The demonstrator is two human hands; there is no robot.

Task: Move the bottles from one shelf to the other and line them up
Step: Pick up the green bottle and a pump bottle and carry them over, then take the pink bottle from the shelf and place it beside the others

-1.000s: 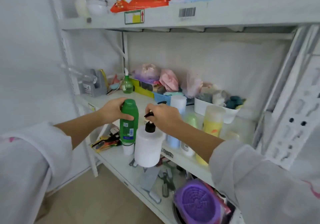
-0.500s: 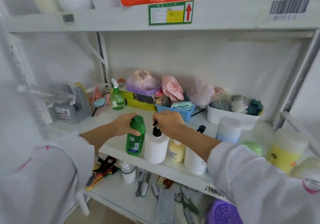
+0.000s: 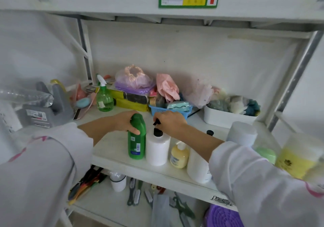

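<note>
My left hand [image 3: 124,122] grips the top of a green bottle [image 3: 137,140] that stands on the middle shelf [image 3: 112,149] near its front edge. My right hand [image 3: 171,121] is closed on the black pump head of a white pump bottle [image 3: 157,148] standing right beside it. To their right a small yellow pump bottle [image 3: 179,155] and a larger white bottle [image 3: 197,167] continue the row. Further right stand a pale blue bottle [image 3: 241,134], a green cap [image 3: 266,155] and a yellow bottle [image 3: 296,160].
At the back of the shelf are a green spray bottle [image 3: 104,98], a blue basket [image 3: 168,111], a white tub [image 3: 228,117] of cloths and a grey tape dispenser [image 3: 47,109]. The lower shelf [image 3: 108,202] holds brushes, scissors, a white cup [image 3: 118,182] and a purple lid [image 3: 223,217].
Both bottles rose from the lower shelf level onto the middle shelf and now stand there side by side; the view moved closer and up.
</note>
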